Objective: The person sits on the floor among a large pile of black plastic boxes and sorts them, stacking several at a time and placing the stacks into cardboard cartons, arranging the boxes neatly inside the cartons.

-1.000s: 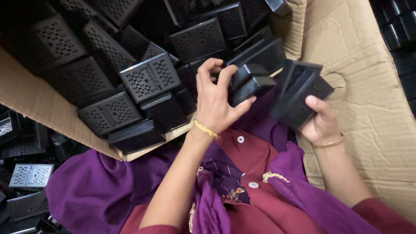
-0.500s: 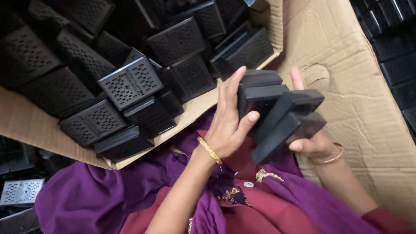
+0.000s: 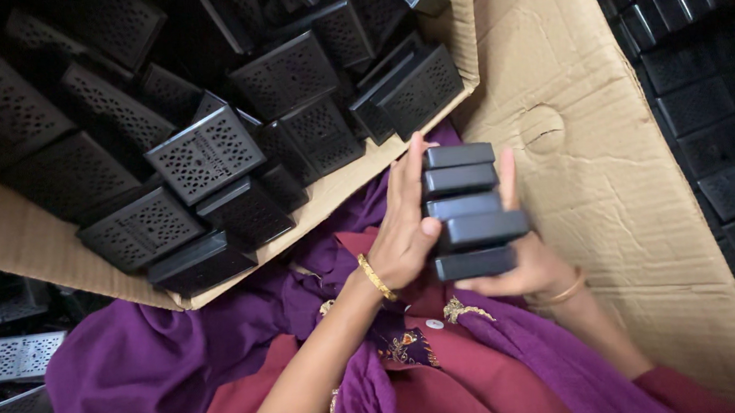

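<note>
Both hands, left hand (image 3: 405, 234) and right hand (image 3: 525, 264), grip pinching stacked black cases (image 3: 470, 210); cardboard flap (image 3: 609, 170) beneath.

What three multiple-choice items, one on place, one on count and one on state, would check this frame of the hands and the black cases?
1. Where is the stack of black cases?
A. In the cardboard box
B. Between both hands, above the lap
C. On the floor at the left

2. How many cases show in the stack?
A. Two
B. Five
C. Nine

3. How does the fourth case from the top sit?
A. Flush with the others
B. Pushed out to the right
C. Standing on end

Answers
1: B, the left hand presses one side and the right hand cups the other, over the purple cloth.
2: B, five dark edges lie one above another.
3: B, its end sticks out past the rest.

The cardboard box beside them holds loose perforated black cases.
</note>
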{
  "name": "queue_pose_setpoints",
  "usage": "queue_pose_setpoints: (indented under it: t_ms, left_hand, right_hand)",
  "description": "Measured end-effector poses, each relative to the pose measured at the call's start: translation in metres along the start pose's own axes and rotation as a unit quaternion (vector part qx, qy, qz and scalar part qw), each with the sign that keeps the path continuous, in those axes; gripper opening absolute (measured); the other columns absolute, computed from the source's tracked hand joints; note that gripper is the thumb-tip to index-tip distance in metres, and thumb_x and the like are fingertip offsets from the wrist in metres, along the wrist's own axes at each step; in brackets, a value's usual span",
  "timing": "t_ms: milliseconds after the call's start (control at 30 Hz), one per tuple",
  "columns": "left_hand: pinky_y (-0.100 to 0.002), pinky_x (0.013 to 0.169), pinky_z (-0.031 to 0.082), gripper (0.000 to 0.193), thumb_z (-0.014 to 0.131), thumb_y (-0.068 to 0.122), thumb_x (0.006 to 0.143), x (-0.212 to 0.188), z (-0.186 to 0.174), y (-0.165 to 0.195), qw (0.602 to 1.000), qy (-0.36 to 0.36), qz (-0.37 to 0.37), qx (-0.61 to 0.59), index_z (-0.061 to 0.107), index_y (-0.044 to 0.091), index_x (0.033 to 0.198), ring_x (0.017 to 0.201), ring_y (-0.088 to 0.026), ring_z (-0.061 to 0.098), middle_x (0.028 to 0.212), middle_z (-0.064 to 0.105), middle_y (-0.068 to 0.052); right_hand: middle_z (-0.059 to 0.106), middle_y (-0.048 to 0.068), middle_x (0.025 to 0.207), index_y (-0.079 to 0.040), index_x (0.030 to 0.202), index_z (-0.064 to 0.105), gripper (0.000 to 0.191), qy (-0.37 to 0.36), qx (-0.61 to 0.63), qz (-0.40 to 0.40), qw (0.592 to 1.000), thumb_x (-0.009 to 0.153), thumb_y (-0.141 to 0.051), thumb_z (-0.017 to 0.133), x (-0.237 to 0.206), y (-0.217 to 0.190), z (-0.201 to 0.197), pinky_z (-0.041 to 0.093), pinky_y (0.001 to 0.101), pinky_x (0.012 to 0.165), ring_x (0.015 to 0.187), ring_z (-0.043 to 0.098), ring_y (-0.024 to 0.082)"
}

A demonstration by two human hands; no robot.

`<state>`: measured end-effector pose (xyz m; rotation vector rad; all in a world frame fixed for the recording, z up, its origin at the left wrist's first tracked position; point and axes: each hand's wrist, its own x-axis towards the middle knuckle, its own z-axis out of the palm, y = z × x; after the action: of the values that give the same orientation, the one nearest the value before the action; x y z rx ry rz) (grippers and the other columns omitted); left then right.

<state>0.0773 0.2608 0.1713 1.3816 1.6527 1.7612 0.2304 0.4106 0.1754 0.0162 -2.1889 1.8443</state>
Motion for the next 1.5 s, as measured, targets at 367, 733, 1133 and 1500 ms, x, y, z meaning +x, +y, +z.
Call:
queue_pose_setpoints:
  t_ms: [367,733,1133,1500]
  left_hand:
    - [-0.045,0.137,0.008,0.103,0.02,0.079,0.103,-0.015,0.009,-0.034,0.994,0.006,-0.058,-0.091,0.007,0.001,0.168,0.168,-0.033,0.011,0.177,0.014,-0.02]
    - [-0.038,0.138,0.003,0.108,0.026,0.081,0.101,0.009,0.011,0.011,0.937,-0.057,-0.063,-0.339,-0.012,0.008,0.17,0.17,-0.024,-0.005,0.182,-0.014,-0.011]
    - [-0.036,0.099,0.059,0.052,0.059,0.005,0.096,0.001,0.052,-0.085,0.994,-0.094,-0.054,-0.01,0.049,0.004,0.147,0.111,-0.026,0.073,0.12,0.072,-0.015]
    - [-0.037,0.093,0.056,0.04,0.06,0.004,0.092,0.006,0.049,-0.078,0.989,-0.12,-0.043,0.075,0.06,0.003,0.132,0.102,-0.027,0.071,0.11,0.072,-0.011]
  right_hand:
    - [-0.01,0.029,0.175,-0.025,0.165,-0.025,0.14,0.018,-0.146,-0.127,0.981,0.082,-0.04,0.087,-0.002,0.074,0.016,0.014,0.0521,0.137,0.166,0.006,0.043]
    - [0.036,0.02,0.153,-0.02,0.165,-0.002,0.126,0.085,-0.23,-0.1,0.964,0.078,-0.055,0.083,0.004,-0.041,0.003,0.026,0.0604,0.121,0.143,0.038,0.046]
    - [0.057,0.004,0.142,-0.018,0.145,0.05,0.057,0.375,0.204,0.208,0.88,0.094,-0.035,0.07,-0.045,-0.042,-0.29,0.03,0.0701,0.108,0.134,0.053,0.031]
    - [0.055,0.011,0.155,-0.023,0.143,0.049,0.069,0.47,0.243,0.257,0.809,0.084,-0.05,0.074,0.008,0.05,-0.373,0.006,0.0893,0.103,0.145,0.045,0.045]
